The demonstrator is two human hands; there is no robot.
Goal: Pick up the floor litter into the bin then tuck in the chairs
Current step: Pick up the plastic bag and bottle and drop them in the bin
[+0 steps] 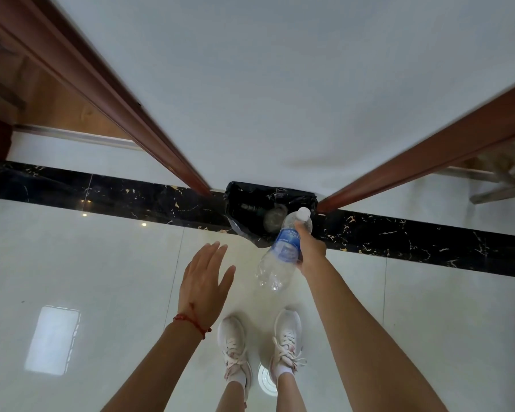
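My right hand (309, 248) grips a clear plastic water bottle (283, 251) with a blue label and white cap, held tilted so the cap end reaches over the bin's near rim. The bin (238, 215), lined with a black bag, stands on the floor against the white wall; another clear bottle lies inside it. My left hand (204, 278) hovers empty to the left of the bottle, fingers straight and spread, a red string round the wrist.
Two reddish-brown wooden door frames (125, 102) (428, 150) flank the white wall either side of the bin. A black marble strip (399, 233) crosses the pale glossy floor. My white trainers (232, 349) stand just before the bin. Part of a chair (500, 185) shows far right.
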